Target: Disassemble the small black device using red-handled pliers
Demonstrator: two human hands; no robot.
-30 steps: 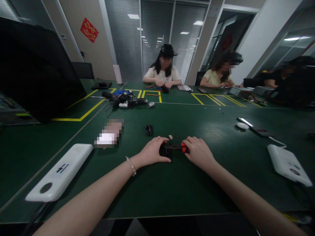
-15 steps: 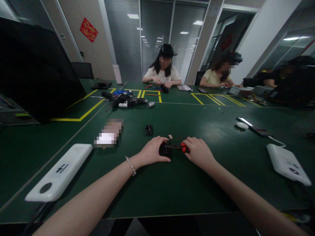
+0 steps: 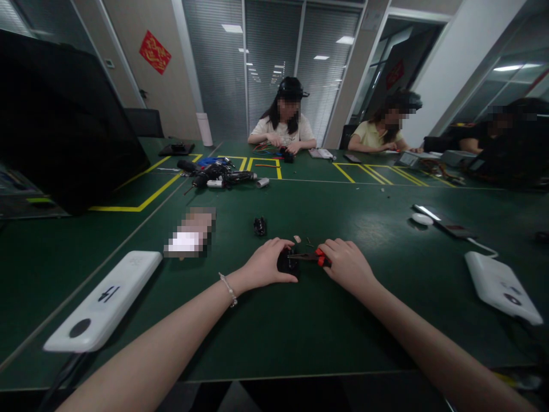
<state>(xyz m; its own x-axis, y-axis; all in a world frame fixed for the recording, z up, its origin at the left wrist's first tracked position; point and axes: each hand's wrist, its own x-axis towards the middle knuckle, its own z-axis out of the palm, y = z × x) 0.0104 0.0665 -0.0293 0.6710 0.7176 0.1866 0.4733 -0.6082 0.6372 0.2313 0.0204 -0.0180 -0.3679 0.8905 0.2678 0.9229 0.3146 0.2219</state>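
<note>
My left hand [image 3: 267,262] is closed around a small black part [image 3: 283,262] on the green table, thumb along its near side and fingers along its far side. In my right hand [image 3: 348,262] are needle-nose pliers [image 3: 309,257] with red and black handles. Their slim jaws point left and reach the black part; whether they grip anything there is too small to tell. Just beyond my left hand lies another small black piece [image 3: 259,226]. Small bits, one of them a pale scrap [image 3: 297,238], lie beyond the pliers.
A white power bank [image 3: 107,303] and a blurred-out phone [image 3: 191,233] lie to the left. On the right are another white power bank [image 3: 501,286] and a cabled phone [image 3: 444,222]. Tangled black cables and tools [image 3: 218,173] lie farther back. Co-workers [image 3: 283,126] sit across the table.
Hardly anything differs. Both hands and the pliers keep their places at the black part. Across the table, the coloured wires by a co-worker's hands have shifted slightly.
</note>
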